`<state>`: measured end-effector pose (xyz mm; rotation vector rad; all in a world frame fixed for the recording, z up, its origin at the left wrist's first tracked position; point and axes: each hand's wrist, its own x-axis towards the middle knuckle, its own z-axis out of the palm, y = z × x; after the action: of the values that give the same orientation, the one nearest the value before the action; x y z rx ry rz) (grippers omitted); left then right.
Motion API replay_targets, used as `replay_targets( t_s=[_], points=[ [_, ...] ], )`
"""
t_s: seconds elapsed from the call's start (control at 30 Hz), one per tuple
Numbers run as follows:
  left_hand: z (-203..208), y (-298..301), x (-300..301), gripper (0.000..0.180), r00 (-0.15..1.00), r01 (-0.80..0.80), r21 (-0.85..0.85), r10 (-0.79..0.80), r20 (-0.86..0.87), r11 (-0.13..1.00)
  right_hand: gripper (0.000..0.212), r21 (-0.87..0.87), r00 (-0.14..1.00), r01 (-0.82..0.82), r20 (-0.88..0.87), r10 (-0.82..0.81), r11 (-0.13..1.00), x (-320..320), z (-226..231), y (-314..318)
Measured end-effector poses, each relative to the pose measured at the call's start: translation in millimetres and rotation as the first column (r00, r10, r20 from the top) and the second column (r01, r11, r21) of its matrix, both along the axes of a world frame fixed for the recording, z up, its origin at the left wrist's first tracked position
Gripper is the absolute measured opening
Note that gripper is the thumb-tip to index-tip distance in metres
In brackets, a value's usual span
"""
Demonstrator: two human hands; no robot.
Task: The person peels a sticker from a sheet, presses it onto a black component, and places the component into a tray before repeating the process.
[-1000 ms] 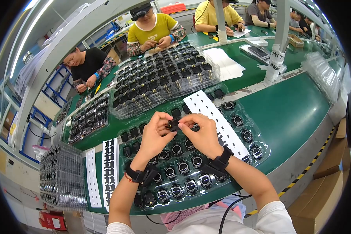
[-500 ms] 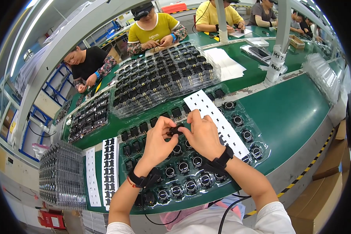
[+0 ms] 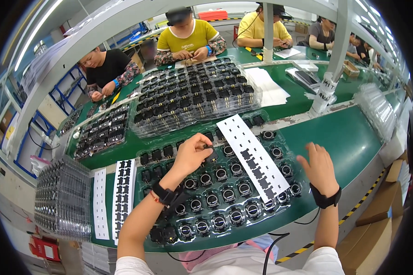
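My left hand (image 3: 192, 155) pinches a small black plastic part (image 3: 211, 155) between thumb and fingers, over a clear plastic tray (image 3: 280, 120). Rows of black housings with round silver-rimmed centres (image 3: 221, 174) fill much of this tray; others in its far and left rows look plain black. Across the tray's right side lies a white backing sheet (image 3: 231, 129), with black cut-out stickers (image 3: 257, 169) on its lower half. My right hand (image 3: 320, 168) is off to the right of the tray, fingers apart and holding nothing. Both wrists wear black straps.
A tall stack of filled clear trays (image 3: 195, 94) stands beyond my tray; another stack (image 3: 62, 199) is at left. Beside it lie a white strip (image 3: 100, 201) and a sticker sheet (image 3: 124, 197). A metal post (image 3: 337, 55) rises at right. Several co-workers sit across the green table.
My right hand has let go of the small black part and moved right, past the tray. The left hand keeps the part. The stickers on the white sheet are now uncovered.
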<state>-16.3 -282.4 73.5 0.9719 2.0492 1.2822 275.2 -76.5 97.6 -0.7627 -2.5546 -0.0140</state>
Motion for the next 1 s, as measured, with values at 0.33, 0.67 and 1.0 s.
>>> replay_targets(
  t_s=[0.33,0.67,1.0],
  points=[
    [-32.0,28.2,-17.7,0.019,0.752,0.0,-0.084,-0.055,-0.657,0.996,0.043,-0.335,0.967,-0.058,0.215,0.137,0.94,-0.6,-42.9,4.9],
    [-14.9,22.8,-18.7,0.018,0.758,-0.115,-0.287,-0.103,-0.644,0.951,0.046,-0.248,0.92,-0.177,0.302,0.249,0.953,-15.8,-28.7,0.5],
    [-8.1,33.1,-7.8,0.011,0.604,-0.347,-0.485,-0.204,-0.77,0.803,0.042,-0.175,0.862,-0.294,0.377,0.34,0.94,-41.9,-21.4,2.4]
  ],
)
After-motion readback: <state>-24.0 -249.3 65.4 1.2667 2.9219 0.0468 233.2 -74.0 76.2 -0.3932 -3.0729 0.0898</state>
